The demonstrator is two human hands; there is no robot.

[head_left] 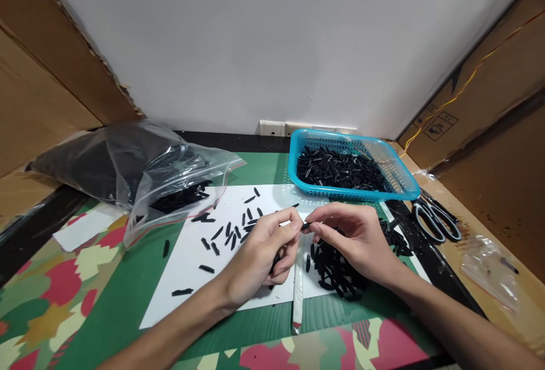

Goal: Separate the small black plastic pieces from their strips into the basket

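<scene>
My left hand (264,245) and my right hand (357,242) meet over the white paper (170,310). Between their fingertips, both pinch one small black strip-like piece (305,226), mostly covered by the fingers. Something dark also shows under the curled fingers of my left hand, too hidden to name. Loose black pieces (206,269) lie scattered on the paper to the left. Beneath and beside my right hand is a dense pile of black pieces (338,273). A slim white stick (298,296) with a reddish end lies between the hands, pointing toward me.
A blue plastic basket (353,193) of black pieces stands at the back right. At the left rests a large clear zip bag (128,165) full of black pieces. Scissors (434,221) and a small clear bag (489,270) lie right. Cardboard walls (494,148) flank the table.
</scene>
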